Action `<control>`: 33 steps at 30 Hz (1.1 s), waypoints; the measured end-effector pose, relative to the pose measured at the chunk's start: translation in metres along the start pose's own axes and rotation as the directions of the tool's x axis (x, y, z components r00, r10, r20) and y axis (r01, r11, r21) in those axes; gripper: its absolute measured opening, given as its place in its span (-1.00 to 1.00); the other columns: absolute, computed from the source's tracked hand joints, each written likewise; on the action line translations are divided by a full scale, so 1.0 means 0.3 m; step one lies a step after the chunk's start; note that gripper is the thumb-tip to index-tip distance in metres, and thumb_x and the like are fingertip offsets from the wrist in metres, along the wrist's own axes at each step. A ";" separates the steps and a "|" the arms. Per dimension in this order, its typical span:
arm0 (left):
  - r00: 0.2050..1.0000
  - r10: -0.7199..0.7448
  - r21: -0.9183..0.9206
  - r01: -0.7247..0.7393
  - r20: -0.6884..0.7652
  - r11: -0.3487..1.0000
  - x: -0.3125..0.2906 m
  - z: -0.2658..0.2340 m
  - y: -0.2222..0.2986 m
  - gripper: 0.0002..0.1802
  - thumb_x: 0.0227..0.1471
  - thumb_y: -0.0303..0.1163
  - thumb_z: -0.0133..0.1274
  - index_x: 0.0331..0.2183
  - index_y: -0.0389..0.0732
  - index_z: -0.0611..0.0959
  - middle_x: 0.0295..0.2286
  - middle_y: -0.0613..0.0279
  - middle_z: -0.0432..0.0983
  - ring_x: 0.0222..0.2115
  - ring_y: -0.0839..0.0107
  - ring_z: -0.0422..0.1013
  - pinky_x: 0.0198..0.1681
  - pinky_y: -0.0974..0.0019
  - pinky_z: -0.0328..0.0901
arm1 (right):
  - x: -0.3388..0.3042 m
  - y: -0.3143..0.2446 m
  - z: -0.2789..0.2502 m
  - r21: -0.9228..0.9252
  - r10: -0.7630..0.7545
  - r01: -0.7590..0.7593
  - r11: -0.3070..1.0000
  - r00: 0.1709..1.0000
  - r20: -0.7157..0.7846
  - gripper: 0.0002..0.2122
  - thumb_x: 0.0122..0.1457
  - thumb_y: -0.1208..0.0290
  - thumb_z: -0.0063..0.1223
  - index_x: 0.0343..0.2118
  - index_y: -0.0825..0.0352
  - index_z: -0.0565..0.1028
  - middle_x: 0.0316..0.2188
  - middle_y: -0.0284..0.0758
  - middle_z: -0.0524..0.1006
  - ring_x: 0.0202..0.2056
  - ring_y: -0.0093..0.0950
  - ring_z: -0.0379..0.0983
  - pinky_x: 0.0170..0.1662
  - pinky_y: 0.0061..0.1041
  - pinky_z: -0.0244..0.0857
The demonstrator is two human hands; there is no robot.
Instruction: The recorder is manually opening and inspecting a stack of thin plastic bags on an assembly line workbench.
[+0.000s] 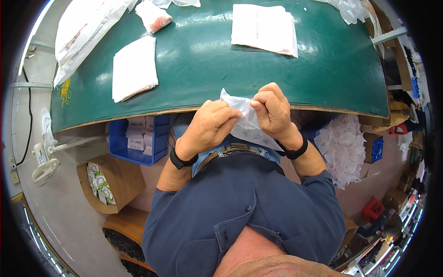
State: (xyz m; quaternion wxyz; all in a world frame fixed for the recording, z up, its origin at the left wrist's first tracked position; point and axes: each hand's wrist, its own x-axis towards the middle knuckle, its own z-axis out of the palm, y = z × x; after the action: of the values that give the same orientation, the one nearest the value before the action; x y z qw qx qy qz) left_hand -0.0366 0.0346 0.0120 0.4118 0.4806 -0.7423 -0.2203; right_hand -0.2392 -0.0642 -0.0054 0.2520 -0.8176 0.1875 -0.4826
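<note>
A translucent white plastic bag (pixel 249 125) with faint grey print hangs between my hands, just off the table's near edge and in front of my belt. My left hand (pixel 208 123) is closed, its thumb and forefinger pinching the bag's upper left side. Level with it, my right hand (pixel 274 111) is closed too and pinches the top right edge of the bag between thumb and curled fingers. One corner of the bag sticks up between the two hands. Whether anything lies inside the bag, I cannot tell.
On the green table (pixel 198 69) lie two stacks of white sheets, left (pixel 134 69) and right (pixel 264 28), and yellow rubber bands (pixel 65 91). Below stand a blue crate (pixel 159 138) with white packets, a cardboard box (pixel 122 177), a fan (pixel 46 171), and a heap of plastic bags (pixel 342 147).
</note>
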 end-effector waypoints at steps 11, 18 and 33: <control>0.948 -0.311 -0.380 0.266 -0.062 0.886 -0.024 -0.041 -0.036 -0.85 0.11 -0.45 0.21 -0.24 -0.27 0.66 -0.56 0.36 0.37 -0.54 0.50 0.28 -0.45 0.38 0.21 | 0.084 0.011 -0.056 -0.022 0.053 -0.052 0.998 0.998 0.033 -0.87 0.28 0.50 0.11 -0.40 0.38 0.45 -0.51 -0.24 0.44 -0.52 -0.39 0.40 -0.46 -0.46 0.29; 0.766 -0.414 -0.297 0.299 -0.493 0.907 -0.055 0.003 -0.184 -0.85 0.15 -0.42 0.22 -0.26 -0.29 0.66 -0.55 0.39 0.41 -0.53 0.59 0.30 -0.44 0.49 0.23 | 0.272 0.081 -0.114 0.275 0.215 -0.554 0.786 0.661 0.719 -0.85 0.34 0.45 0.05 -0.37 0.37 0.44 -0.60 -0.43 0.46 -0.63 -0.67 0.42 -0.53 -0.57 0.32; 0.825 -0.328 -0.058 0.340 -0.461 0.939 -0.056 0.011 -0.215 -0.85 0.11 -0.43 0.26 -0.31 -0.29 0.66 -0.53 0.27 0.49 -0.56 0.52 0.37 -0.45 0.43 0.29 | 0.546 0.557 -0.012 -0.428 0.013 0.183 0.885 0.909 0.416 -0.49 0.13 0.16 0.26 0.02 0.45 0.49 -0.02 -0.06 0.55 0.03 -0.07 0.46 0.14 -0.29 0.33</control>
State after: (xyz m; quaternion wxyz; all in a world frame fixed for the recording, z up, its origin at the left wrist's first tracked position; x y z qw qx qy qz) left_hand -0.0016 0.0209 -0.0432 0.5259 0.6468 -0.5294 -0.1577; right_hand -0.1770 -0.2892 0.0109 0.0640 -0.9434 0.2024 -0.2548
